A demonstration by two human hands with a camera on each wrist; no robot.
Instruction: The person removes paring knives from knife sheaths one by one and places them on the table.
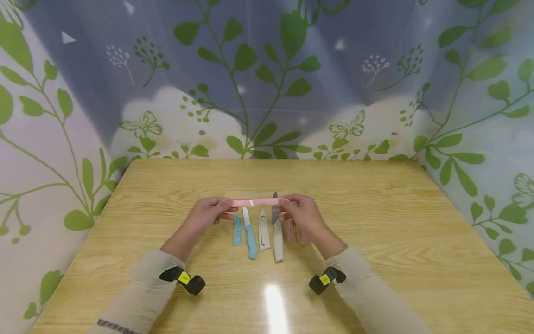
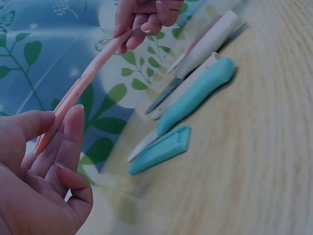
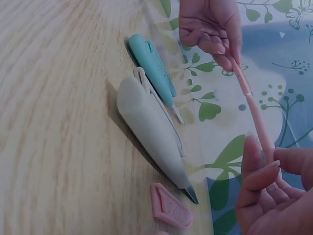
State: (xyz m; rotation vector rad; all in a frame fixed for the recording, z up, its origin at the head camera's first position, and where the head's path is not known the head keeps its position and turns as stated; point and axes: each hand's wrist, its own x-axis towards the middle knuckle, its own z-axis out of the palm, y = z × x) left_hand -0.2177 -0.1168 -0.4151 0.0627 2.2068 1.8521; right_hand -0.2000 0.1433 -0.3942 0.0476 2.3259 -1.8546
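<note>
Both hands hold a pink knife (image 1: 267, 202) level above the table, its blade end inside a pink sheath (image 1: 239, 203). A narrow white strip shows between sheath and handle. My left hand (image 1: 204, 214) pinches the sheath's end between thumb and fingers. At the other end, the handle is pinched by my right hand (image 1: 308, 215). Below lie a turquoise sheath (image 1: 237, 230), a turquoise-handled knife (image 1: 251, 241), a white sheath (image 1: 264, 234) and a white-handled knife (image 1: 278, 243) with a grey blade. Another pink sheath (image 3: 171, 208) lies right of these, partly behind my right hand in the head view.
The wooden table (image 1: 167, 185) ends at a patterned curtain (image 1: 267, 116) behind, with more of the same fabric at both sides. Another pink piece (image 1: 304, 239) is mostly hidden by the right hand. A bright reflection lies on the table's near part.
</note>
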